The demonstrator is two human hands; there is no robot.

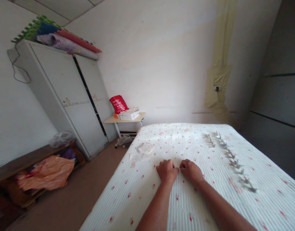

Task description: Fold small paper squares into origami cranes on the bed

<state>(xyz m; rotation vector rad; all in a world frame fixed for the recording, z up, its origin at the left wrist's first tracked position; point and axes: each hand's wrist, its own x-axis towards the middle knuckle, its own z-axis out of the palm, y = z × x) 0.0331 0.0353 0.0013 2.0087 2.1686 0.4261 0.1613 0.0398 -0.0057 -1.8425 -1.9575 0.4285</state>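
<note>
My left hand [167, 170] and my right hand [191, 170] rest low over the middle of a white bed cover [185, 207] with red dots. Their fingers curl inward, and the fingertips come close together. Whatever they may pinch is too small or hidden to name. Left of my left hand lie thin white packets or papers [145, 149], partly overlapping. Off to the right, a long line of small greyish, spiky-looking pieces [236, 164] runs along the cover, with a shorter row [209, 141] beside its far end; blur hides what they are.
A grey cabinet [63, 89] with rolled mats [70, 45] on top stands at the left. Beyond the bed, a small table [109, 120] carries a red bag [118, 104] and a white box [129, 115]. An orange plastic bag [47, 173] hangs over a low wooden shelf.
</note>
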